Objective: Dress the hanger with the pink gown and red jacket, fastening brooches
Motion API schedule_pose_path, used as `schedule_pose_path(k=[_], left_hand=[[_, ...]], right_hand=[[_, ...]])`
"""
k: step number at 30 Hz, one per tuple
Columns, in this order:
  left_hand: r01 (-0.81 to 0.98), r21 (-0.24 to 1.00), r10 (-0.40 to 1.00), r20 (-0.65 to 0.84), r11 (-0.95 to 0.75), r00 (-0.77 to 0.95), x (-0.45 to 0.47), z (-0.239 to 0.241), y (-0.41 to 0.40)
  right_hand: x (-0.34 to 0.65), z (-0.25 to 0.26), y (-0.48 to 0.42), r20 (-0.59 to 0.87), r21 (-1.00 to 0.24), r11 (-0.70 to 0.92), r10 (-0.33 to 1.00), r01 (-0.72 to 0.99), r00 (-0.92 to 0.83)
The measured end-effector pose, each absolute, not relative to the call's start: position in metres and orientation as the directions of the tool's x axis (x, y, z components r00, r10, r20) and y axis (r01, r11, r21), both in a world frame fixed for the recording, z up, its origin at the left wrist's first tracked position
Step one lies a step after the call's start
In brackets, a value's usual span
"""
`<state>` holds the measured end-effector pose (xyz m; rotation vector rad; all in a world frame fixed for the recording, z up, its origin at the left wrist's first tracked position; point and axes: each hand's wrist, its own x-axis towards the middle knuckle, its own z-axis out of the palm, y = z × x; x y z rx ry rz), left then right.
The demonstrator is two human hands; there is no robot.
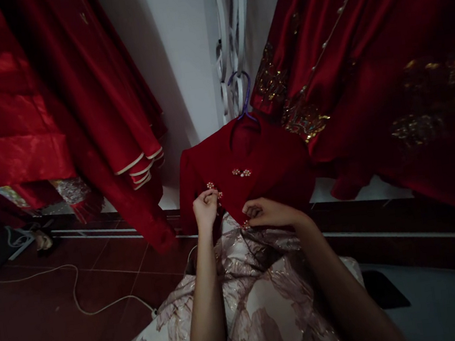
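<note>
A small dark red jacket (269, 165) hangs in front of me on a purple hanger (242, 93), with pearl button clasps (241, 173) down its front. My left hand (205, 208) is closed in a pinch on the jacket's front edge beside a pearl clasp at the left. My right hand (267, 213) is closed on the lower front point of the jacket, fingers pressed together around the fabric. Beneath both forearms spreads a pale pink floral skirt (254, 307).
Long red satin dresses (90, 116) hang at the left, and a red gown with gold embroidery (366, 74) hangs at the right. A white wall (178, 54) stands behind. A white cable (75, 291) lies on the dark red tile floor (44, 340).
</note>
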<state>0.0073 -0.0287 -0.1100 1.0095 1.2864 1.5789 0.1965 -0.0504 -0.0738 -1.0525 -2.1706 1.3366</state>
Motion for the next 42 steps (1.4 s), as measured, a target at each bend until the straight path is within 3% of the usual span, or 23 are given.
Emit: schedule_pose_path(k=[3, 5, 7, 9, 14, 19, 28, 33, 37, 42], left_hand=[[0.032, 0.983, 0.895, 0.177, -0.18, -0.409, 0.011, -0.099, -0.029], [0.184, 0.941, 0.861, 0.334, -0.284, -0.383, 0.017, -0.083, -0.029], [0.407, 0.816, 0.82, 0.526, -0.412, -0.226, 0.023, -0.064, -0.028], [0.615, 0.611, 0.775, 0.632, -0.498, 0.0, 0.028, -0.045, -0.027], [0.814, 0.133, 0.717, 0.567, -0.566, 0.405, 0.031, -0.019, -0.017], [0.823, -0.099, 0.673, 0.526, -0.559, 0.52, 0.035, -0.015, -0.006], [0.629, -0.051, 0.51, 0.536, -0.776, 0.673, 0.03, -0.002, -0.002], [0.576, -0.155, 0.452, 0.471, -0.803, 0.757, 0.031, 0.006, -0.002], [0.582, -0.153, 0.446, 0.5, -0.799, 0.743, 0.034, 0.003, -0.004], [0.602, -0.07, 0.465, 0.566, -0.796, 0.681, 0.03, -0.007, -0.007]], right_hand=[[0.207, -0.07, -0.051, -0.123, -0.865, 0.253, 0.731, 0.433, -0.671], [0.214, -0.069, -0.05, -0.155, -0.855, 0.247, 0.718, 0.456, -0.679], [0.22, -0.068, -0.05, -0.174, -0.847, 0.24, 0.717, 0.473, -0.675], [0.222, -0.067, -0.05, -0.187, -0.844, 0.232, 0.717, 0.484, -0.671], [0.225, -0.065, -0.05, -0.184, -0.851, 0.233, 0.707, 0.471, -0.683], [0.233, -0.066, -0.049, -0.187, -0.849, 0.244, 0.692, 0.47, -0.698], [0.255, -0.063, -0.049, -0.236, -0.836, 0.189, 0.725, 0.516, -0.647], [0.256, -0.057, -0.056, -0.202, -0.844, 0.198, 0.743, 0.498, -0.638], [0.239, -0.048, -0.057, 0.002, -0.838, 0.308, 0.827, 0.451, -0.563], [0.212, -0.028, -0.048, 0.351, -0.728, 0.444, 0.896, 0.523, -0.272]])
